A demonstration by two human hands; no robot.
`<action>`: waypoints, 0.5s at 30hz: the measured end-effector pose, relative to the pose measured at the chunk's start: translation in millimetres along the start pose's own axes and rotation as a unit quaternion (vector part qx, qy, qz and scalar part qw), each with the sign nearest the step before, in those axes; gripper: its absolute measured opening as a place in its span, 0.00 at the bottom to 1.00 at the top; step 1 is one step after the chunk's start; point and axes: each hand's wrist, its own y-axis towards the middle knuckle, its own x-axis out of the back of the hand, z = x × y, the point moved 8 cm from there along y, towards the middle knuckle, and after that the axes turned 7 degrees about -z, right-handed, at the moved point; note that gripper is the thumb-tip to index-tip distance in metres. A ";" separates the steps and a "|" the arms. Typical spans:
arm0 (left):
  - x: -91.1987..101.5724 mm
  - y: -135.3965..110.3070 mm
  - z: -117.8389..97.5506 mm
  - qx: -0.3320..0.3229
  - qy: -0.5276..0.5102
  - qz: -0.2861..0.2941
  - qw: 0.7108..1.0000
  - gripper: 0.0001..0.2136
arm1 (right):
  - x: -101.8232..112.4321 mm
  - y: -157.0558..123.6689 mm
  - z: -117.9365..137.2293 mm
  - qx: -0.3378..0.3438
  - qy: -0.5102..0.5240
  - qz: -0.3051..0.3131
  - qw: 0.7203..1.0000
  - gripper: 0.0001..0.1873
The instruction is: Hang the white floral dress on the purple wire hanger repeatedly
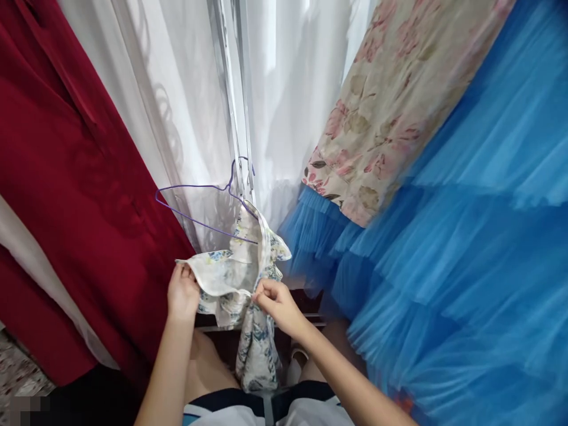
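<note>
A white garment with a blue and yellow floral print hangs in front of me, partly on a purple wire hanger. One side of the garment is over the hanger's right arm, while the hanger's left arm is bare. My left hand grips the garment's edge at the left, its fingers partly hidden behind the cloth. With thumb and fingers pinched, my right hand holds the garment's edge near its middle. Between both hands the cloth is stretched, and the rest falls down in folds.
A metal rack post stands behind the hanger, before white curtains. Dark red cloth hangs at left. A beige floral garment and blue tiered tulle hang close at right. My legs are just below.
</note>
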 end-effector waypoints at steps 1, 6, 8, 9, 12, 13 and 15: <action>-6.3 -17.1 10.0 -0.003 -0.018 0.037 0.999 0.06 | 7.1 -1.9 -7.6 -0.010 -0.018 0.003 1.000 0.14; -42.8 -125.0 37.7 -0.148 0.137 0.228 0.952 0.08 | 24.0 -14.9 -0.2 0.058 -0.175 0.041 0.982 0.23; -59.0 -164.0 40.4 -0.234 0.249 0.309 0.888 0.08 | 18.4 -23.8 11.4 0.076 -0.132 0.061 0.986 0.30; -65.5 -177.9 40.6 -0.268 0.299 0.339 0.851 0.08 | 14.4 -28.8 14.1 0.063 -0.087 0.072 0.992 0.34; -72.4 -188.9 38.5 -0.298 0.402 0.374 0.780 0.09 | -1.0 -47.5 11.4 -0.021 0.034 0.097 0.994 0.35; -70.3 -185.2 39.7 -0.277 0.421 0.381 0.775 0.09 | -7.8 -55.5 8.7 -0.049 0.058 0.112 0.991 0.32; -58.8 -176.5 51.2 -0.183 0.424 0.413 0.785 0.13 | -20.3 -72.2 2.4 -0.099 0.082 0.144 0.981 0.28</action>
